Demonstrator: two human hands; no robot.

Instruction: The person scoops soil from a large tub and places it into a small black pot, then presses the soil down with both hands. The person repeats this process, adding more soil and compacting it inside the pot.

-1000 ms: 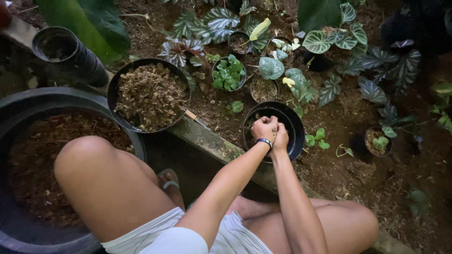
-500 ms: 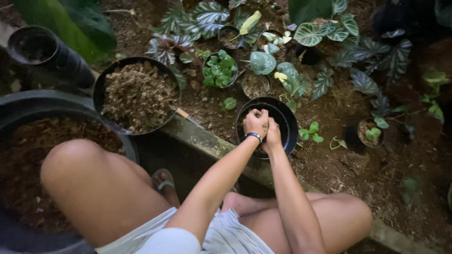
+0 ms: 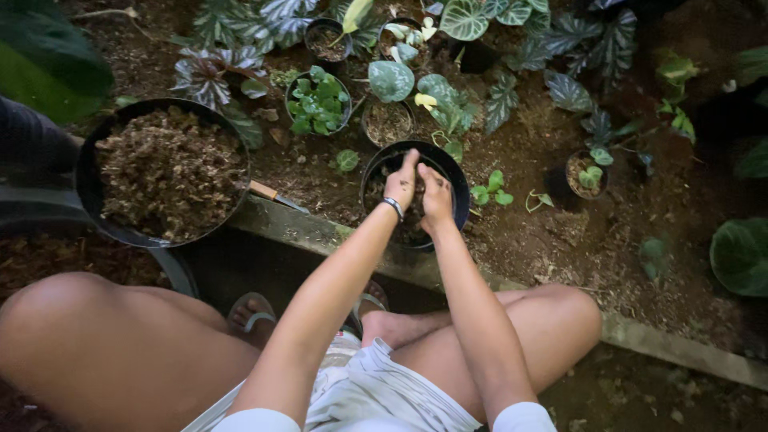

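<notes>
A black plastic pot [image 3: 458, 178] partly filled with dark soil stands on the garden bed just past a concrete kerb [image 3: 312, 230]. Both of my hands reach into it. My left hand [image 3: 400, 184], with a bracelet at the wrist, lies flat with its fingers stretched toward the pot's far rim. Beside it and touching it, my right hand [image 3: 436, 196] rests palm-down on the soil. Neither hand holds anything that I can see. My bare knees and sandalled feet are below the kerb.
A large black pot [image 3: 90, 196] of coarse brown potting mix sits at the left, with a wooden-handled tool [image 3: 266, 190] at its rim. Small pots of green plants [image 3: 318, 100] and leafy plants crowd the bed behind. Another small pot [image 3: 588, 172] stands to the right.
My hands were clasped together over the black pot. They have since come apart and flattened down onto the soil inside it. The view has shifted slightly.
</notes>
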